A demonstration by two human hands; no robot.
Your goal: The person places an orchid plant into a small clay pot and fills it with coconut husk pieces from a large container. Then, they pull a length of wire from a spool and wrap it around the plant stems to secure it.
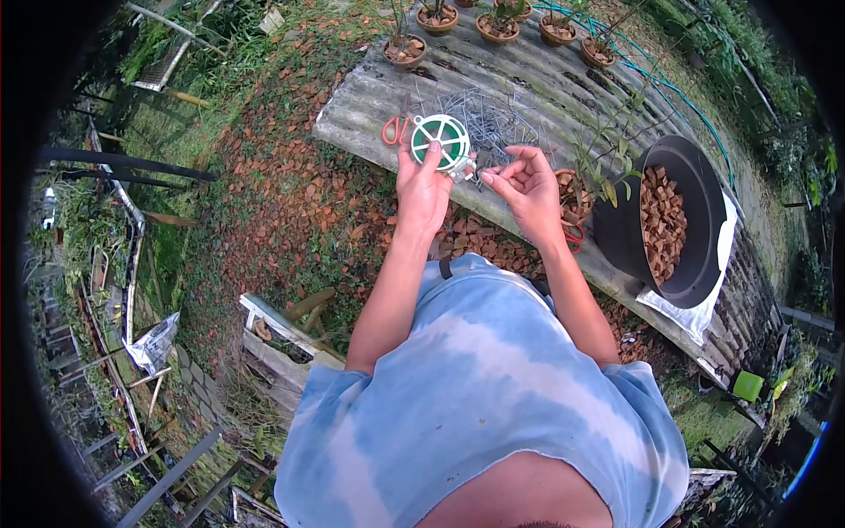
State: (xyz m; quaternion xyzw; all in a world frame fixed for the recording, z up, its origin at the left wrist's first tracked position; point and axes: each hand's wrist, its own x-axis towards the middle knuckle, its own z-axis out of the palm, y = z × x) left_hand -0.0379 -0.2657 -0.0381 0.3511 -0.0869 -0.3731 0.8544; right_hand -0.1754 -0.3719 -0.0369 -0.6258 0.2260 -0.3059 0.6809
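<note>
My left hand [423, 189] grips a white spool of green garden twist tie [440, 145], with the thumb across its spokes. Just to the right of the spool, my right hand [531, 192] has its thumb and index finger pinched close to the reel's white outlet; whatever is between them is too thin to make out. Red-handled scissors [395, 130] lie beyond my left hand. A tangle of grey wire pieces [493, 119] spreads on the corrugated sheet table [370, 106] behind both hands. Another red handle [575, 236] shows beside my right wrist.
To the right, a black bucket [616, 220] lies tipped with brown chunks [663, 224] inside, on a white sack [695, 312]. A potted leafy plant [576, 195] stands beside it. Several clay pots [497, 31] line the far side, near a green hose [673, 101].
</note>
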